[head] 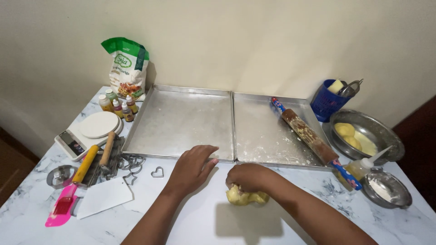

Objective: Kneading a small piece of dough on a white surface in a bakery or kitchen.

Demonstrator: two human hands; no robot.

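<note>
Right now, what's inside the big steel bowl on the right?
The steel bowl holds yellow dough pieces. A squeeze bottle's tip crosses its near rim, and the bowl's near wall hides anything lower inside.

So the dough [246, 197] is a pale yellow lump, soft and kinda lumpy, sitting on the marble tabletop [181, 222] just in front of the two metal baking trays. Mostly covered from above, only its lower edge pokes out, slightly squashed.
</note>
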